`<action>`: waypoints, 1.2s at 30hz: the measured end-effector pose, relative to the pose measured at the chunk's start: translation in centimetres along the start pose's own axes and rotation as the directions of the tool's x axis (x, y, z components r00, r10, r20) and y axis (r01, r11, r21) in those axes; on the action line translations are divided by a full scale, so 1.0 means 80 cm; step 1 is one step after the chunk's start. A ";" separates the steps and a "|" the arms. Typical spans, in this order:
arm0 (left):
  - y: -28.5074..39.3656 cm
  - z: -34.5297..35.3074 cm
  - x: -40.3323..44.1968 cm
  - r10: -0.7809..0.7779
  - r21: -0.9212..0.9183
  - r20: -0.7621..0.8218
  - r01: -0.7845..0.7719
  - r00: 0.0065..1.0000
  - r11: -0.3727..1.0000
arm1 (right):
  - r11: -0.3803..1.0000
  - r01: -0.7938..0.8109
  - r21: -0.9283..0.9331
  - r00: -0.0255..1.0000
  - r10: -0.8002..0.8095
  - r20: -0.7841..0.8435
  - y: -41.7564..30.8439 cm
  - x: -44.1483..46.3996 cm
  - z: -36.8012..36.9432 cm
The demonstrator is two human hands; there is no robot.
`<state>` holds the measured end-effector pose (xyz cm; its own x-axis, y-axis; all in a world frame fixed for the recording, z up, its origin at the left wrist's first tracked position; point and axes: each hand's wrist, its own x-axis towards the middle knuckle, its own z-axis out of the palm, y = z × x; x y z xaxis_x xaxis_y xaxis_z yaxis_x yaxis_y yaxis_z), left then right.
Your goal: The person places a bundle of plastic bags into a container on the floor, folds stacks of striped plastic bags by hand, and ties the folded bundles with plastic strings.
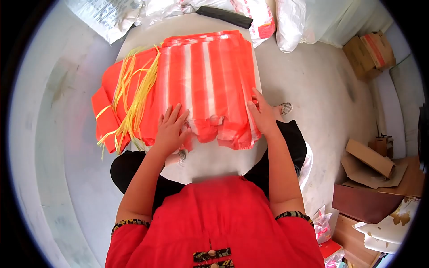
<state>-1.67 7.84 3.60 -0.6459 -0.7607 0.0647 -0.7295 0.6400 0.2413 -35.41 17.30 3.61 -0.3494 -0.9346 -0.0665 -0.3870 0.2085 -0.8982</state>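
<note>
A stack of orange-and-white striped plastic bags (208, 80) lies flat in front of me, its near edge uneven and crumpled. My left hand (171, 130) rests with spread fingers at the stack's lower left corner. On the right edge lies my right hand (261, 114), fingers apart and touching the sheets. To the left of the stack is a folded orange bundle (107, 116). Across that bundle hang loose yellow strips (134, 98), some running down to its near edge.
The pile sits on a pale narrow table (178, 24). A black folded item (225, 17) and white plastic sacks (291, 22) are at the far end. Cardboard boxes (369, 54) stand at the right wall, with an open carton (373, 167) nearer.
</note>
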 end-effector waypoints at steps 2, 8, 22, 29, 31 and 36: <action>-0.004 0.012 -0.003 0.007 0.013 -0.011 -0.007 1.000 1.000 | 0.993 -0.016 0.115 1.000 0.018 -0.015 0.006 -0.003 0.002; 0.003 0.020 0.000 -0.017 0.023 -0.027 0.018 0.999 1.000 | 0.977 0.102 -0.185 0.993 -0.088 0.081 0.019 -0.021 0.007; -0.003 0.009 -0.005 -0.061 -0.074 0.025 0.063 0.998 0.995 | 0.979 -0.008 0.204 0.999 0.014 -0.031 -0.028 -0.099 -0.030; -0.004 0.008 -0.005 -0.058 -0.099 0.050 0.063 0.997 0.993 | 0.899 -0.147 0.414 0.959 0.232 -0.165 0.034 -0.013 0.000; -0.004 0.010 -0.006 -0.061 -0.111 0.051 0.066 0.997 0.992 | 0.923 -0.171 0.345 0.969 0.221 -0.109 0.013 -0.018 0.006; 0.002 0.009 -0.004 -0.087 -0.114 0.053 0.092 0.995 0.989 | 0.995 -0.093 0.047 0.994 0.095 -0.062 0.037 -0.019 0.029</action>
<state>-1.76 8.30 2.93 -0.5912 -0.8065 -0.0075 -0.7556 0.5506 0.3547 -34.03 18.69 0.02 -0.4366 -0.8909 -0.1250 -0.3127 0.2805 -0.9075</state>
